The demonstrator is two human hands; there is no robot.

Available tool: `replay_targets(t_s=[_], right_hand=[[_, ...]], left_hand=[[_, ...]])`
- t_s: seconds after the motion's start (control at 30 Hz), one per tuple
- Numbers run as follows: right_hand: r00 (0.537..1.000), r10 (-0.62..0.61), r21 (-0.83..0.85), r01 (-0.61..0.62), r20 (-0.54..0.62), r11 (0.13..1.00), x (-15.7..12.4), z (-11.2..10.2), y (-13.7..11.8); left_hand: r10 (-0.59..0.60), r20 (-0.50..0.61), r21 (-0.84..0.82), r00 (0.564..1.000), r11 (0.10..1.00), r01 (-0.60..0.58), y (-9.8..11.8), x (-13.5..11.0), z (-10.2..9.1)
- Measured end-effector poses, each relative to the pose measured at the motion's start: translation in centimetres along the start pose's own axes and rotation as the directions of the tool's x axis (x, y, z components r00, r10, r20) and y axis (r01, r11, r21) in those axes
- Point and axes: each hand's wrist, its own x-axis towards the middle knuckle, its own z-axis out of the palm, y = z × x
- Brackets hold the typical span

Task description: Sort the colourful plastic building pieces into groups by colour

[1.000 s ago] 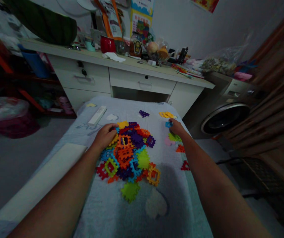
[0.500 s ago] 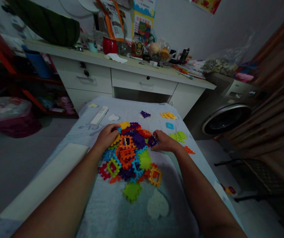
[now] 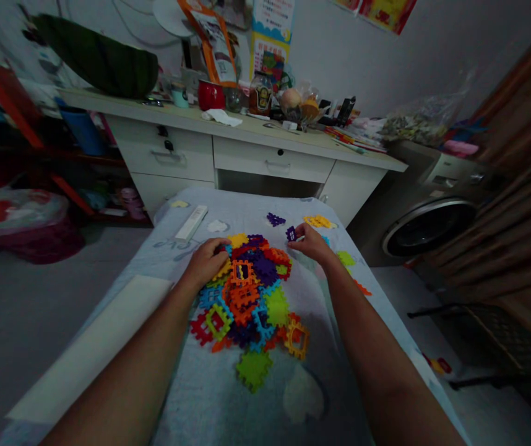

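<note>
Just right of the frame's centre, the right hand (image 3: 312,241) pinched a purple tile (image 3: 291,234) by one edge, so slight a hold that it risked a drop, while the left hand (image 3: 207,263), its grip indiscernible, touched the pile (image 3: 247,296) at centre.

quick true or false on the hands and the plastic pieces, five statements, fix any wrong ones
1. The right hand holds a purple piece. True.
2. The left hand is at the right side of the pile. False: the left hand is at the pile's left side.
3. The yellow pieces beyond the right hand lie apart from the pile. True.
4. The small white oblong item lies on top of the pile. False: the small white oblong item lies on the cloth, beyond the left hand.
5. A solid green piece lies at the pile's near end. True.
</note>
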Motion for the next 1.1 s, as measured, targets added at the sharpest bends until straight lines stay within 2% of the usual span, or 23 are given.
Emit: replay_targets(t_s=[0.2,0.37,0.53,0.73,0.8,0.9,0.97,1.1], right_hand=[[0.988,-0.025,-0.075,0.014,-0.154,0.997,5.1,4.0,-0.3],[0.974,-0.022,-0.124,-0.006,-0.226,0.992,7.4,6.0,-1.2],[0.979,0.005,-0.083,-0.023,-0.206,0.996,7.9,7.0,-1.8],[0.989,0.007,0.021,-0.004,-0.148,1.0,6.4,6.0,-2.4],[0.994,-0.03,0.04,0.034,-0.105,0.999,5.7,5.4,-2.6],[0.991,-0.13,0.073,0.127,0.043,0.989,4.6,4.7,-3.0],[0.964,-0.206,0.091,0.192,0.168,0.977,4.0,4.4,-3.5],[0.876,-0.315,0.109,0.296,0.365,0.949,3.5,4.1,-4.3]], left_hand=[[0.027,0.02,0.034,0.999,0.999,-0.027,0.4,-0.1,-0.3],[0.013,0.016,0.031,1.0,0.999,-0.014,1.1,-0.4,-0.4],[0.021,0.005,0.043,1.0,0.999,-0.021,1.5,-0.6,-0.5],[0.043,-0.01,0.052,0.999,0.998,-0.042,1.3,-0.4,-0.3],[0.057,-0.04,0.062,0.998,0.997,-0.055,1.2,-0.4,-0.2],[0.049,-0.045,0.079,0.998,0.996,-0.046,1.0,-0.4,-0.1],[0.034,-0.02,0.086,0.999,0.996,-0.032,1.1,-0.5,-0.1],[0.024,0.017,0.1,1.0,0.995,-0.026,1.4,-0.6,-0.2]])
